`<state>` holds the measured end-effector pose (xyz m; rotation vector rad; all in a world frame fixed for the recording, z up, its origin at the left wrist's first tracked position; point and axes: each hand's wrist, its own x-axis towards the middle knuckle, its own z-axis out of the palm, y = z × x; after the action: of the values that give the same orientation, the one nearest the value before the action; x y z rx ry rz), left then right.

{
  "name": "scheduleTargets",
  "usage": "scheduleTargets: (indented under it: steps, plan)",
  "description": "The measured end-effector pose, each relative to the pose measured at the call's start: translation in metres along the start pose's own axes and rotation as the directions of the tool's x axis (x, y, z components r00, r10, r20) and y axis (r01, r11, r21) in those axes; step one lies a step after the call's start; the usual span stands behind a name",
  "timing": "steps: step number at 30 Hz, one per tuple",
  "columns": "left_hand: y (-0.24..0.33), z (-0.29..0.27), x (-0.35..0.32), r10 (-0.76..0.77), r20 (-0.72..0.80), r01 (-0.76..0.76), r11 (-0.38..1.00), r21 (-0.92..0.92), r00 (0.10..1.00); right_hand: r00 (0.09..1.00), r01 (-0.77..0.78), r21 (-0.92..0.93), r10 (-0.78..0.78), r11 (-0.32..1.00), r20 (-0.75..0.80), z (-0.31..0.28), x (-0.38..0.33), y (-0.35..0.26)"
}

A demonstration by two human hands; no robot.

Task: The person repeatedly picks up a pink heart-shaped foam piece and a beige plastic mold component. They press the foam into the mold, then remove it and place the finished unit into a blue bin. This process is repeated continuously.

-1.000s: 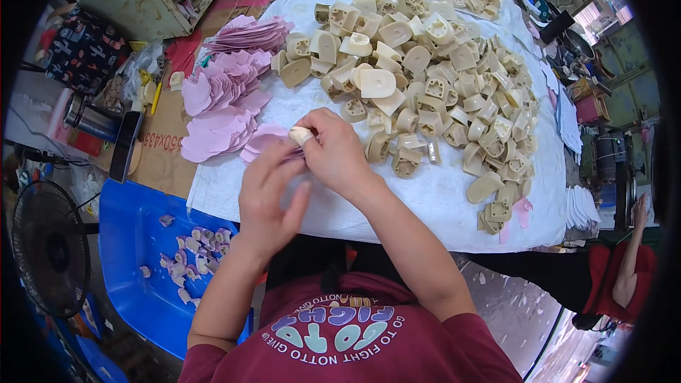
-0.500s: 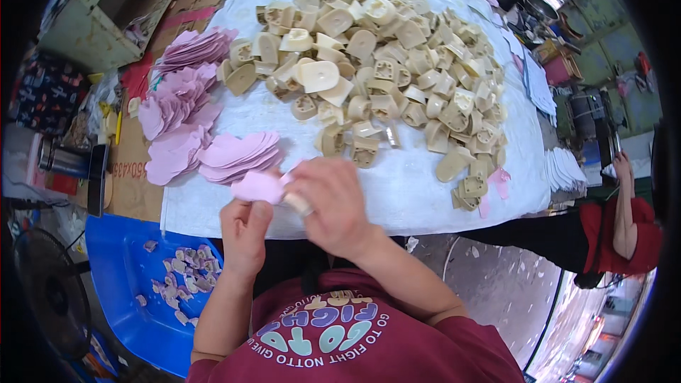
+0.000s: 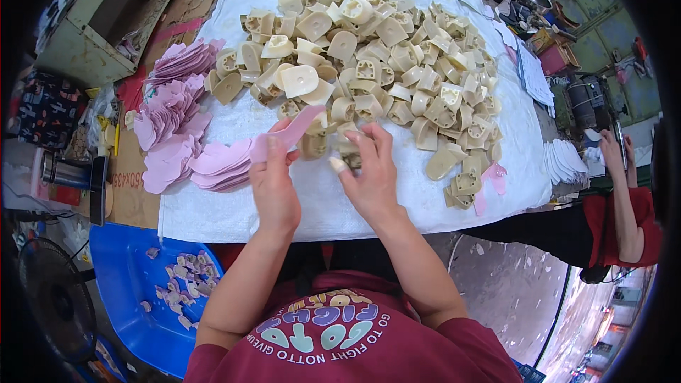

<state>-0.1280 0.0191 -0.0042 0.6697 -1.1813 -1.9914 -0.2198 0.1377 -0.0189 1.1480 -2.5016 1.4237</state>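
My left hand point(image 3: 274, 191) pinches a thin pink cut piece point(image 3: 292, 133) that looks like leather or fabric, its narrow end raised to the right. Thumb and fingers spread, my right hand point(image 3: 372, 177) reaches over the near edge of a heap of beige plastic shoe heels point(image 3: 418, 64). Closest to its fingertips is one heel point(image 3: 347, 147), partly hidden behind them; no hold on it shows. Something pale wraps my right thumb tip. A fanned stack of pink pieces point(image 3: 221, 165) lies left of my left hand, and more pink stacks point(image 3: 170, 113) lie beyond it.
A blue tub point(image 3: 113, 269) with small pink-covered heels stands below the table's left edge, beside a black fan point(image 3: 55, 298). Pink scraps point(image 3: 489, 181) lie near the table's right corner. At far right another person point(image 3: 624, 220) works near white stacked pieces point(image 3: 565, 163).
My hands have moved apart. The left lifts the pink piece, now stretched out lengthwise; the right has opened and moved right, toward the heels.
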Motion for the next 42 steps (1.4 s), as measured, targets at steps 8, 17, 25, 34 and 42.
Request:
scheduleTargets:
  steps: [8, 17, 25, 34, 42]
  plan:
    - [-0.006, -0.002, 0.000, 0.030, 0.084, -0.031, 0.999, 0.014, 0.996, 0.992, 0.102, -0.028, -0.100, 0.994, 0.078, -0.005, -0.011, 0.000]
    - [-0.014, -0.002, -0.012, 0.369, 0.109, -0.385, 0.887, 0.255, 0.923, 0.994, -0.091, 0.295, 0.067, 0.951, 0.089, -0.019, -0.017, -0.021]
    - [-0.016, -0.019, -0.023, 0.241, -0.053, -0.242, 0.970, -0.012, 0.969, 0.987, 0.003, 0.123, -0.023, 0.992, 0.157, -0.011, 0.007, -0.018]
    - [-0.012, -0.042, -0.030, 0.201, -0.085, -0.200, 0.979, 0.029, 0.976, 0.924, 0.261, -0.241, -0.170, 0.935, 0.342, 0.037, 0.053, -0.037]
    - [-0.002, -0.010, 0.024, 0.442, -0.014, -0.428, 0.877, 0.217, 0.897, 0.934, 0.244, 0.187, -0.282, 0.952, 0.217, 0.018, 0.039, -0.031]
